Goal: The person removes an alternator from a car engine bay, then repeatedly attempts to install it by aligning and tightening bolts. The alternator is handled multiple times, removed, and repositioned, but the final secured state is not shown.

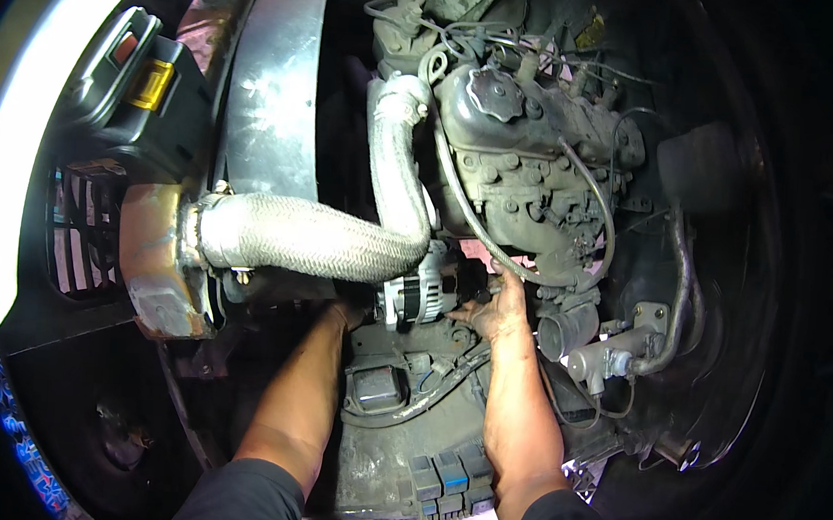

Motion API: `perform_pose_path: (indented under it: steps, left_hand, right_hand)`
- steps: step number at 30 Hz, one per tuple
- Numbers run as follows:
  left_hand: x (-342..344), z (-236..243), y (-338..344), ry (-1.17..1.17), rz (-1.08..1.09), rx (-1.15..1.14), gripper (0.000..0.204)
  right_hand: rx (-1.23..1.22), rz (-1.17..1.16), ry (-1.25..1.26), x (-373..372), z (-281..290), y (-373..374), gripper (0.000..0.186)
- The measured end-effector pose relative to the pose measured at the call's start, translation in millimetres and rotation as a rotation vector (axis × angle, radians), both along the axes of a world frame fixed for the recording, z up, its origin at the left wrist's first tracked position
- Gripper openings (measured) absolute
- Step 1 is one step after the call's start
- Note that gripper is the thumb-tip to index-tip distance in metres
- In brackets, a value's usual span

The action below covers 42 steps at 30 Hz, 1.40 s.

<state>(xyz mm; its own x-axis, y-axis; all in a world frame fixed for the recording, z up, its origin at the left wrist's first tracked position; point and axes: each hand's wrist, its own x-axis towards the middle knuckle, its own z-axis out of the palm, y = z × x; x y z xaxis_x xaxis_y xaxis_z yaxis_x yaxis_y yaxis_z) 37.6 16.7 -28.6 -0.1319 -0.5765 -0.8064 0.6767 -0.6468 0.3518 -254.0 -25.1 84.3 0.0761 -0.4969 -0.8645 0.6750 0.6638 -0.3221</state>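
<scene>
A silver, finned alternator (421, 296) sits low beside the engine, under the bend of a thick braided hose (314, 234). My right hand (499, 309) is at its dark rear end, the thumb raised and the fingers reaching along its lower side, gripping it. On the other side, my left hand (346, 313) reaches into shadow by the alternator's front end. Its fingers are hidden in the dark. A thinner grey hose (466, 220) loops down past my right thumb.
The engine (524, 176) with its black filler cap (494, 93) rises beyond my hands. Left stand a metal shroud (275, 92), a rusty radiator tank (153, 256) and a black toolbox (160, 119). A relay block (450, 483) lies between my forearms; a metal cylinder (600, 359) is at right.
</scene>
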Motion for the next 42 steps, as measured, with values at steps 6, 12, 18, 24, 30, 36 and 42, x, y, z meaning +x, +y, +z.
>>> perform_pose_path:
  steps: [6, 12, 18, 24, 30, 36, 42]
  left_hand:
    - [-4.8, -12.4, -7.3, -0.075, -0.014, 0.010, 0.041]
    - [-2.3, -19.9, 1.7, -0.055, 0.065, 0.040, 0.041]
    - [4.1, -15.7, -1.8, 0.090, -0.047, -0.102, 0.051]
    - [-0.6, -12.0, 0.0, -0.001, -0.040, -0.062, 0.054]
    - [5.5, -19.6, 0.1, 0.017, -0.120, -0.133, 0.061]
    - [4.5, -4.7, -3.8, 0.014, -0.085, -0.034, 0.059]
    - [-8.4, 35.5, -3.3, 0.077, -0.021, -0.133, 0.060]
  right_hand:
    - [-0.060, 0.126, 0.153, 6.1, -3.8, 0.4, 0.087]
    - [-0.001, 0.116, 0.297, 14.1, 0.2, -5.5, 0.081]
    - [-0.173, 0.266, 0.283, 7.8, 10.9, -5.1, 0.074]
    - [-0.272, 0.370, 0.306, 10.3, 13.9, -3.3, 0.046]
    - [-0.347, 0.363, 0.358, 13.8, 18.4, -1.0, 0.049]
    - [-0.311, 0.385, 0.614, 20.1, 15.9, -3.4, 0.041]
    - [-0.395, 0.401, 0.798, 20.8, 3.1, -7.3, 0.038]
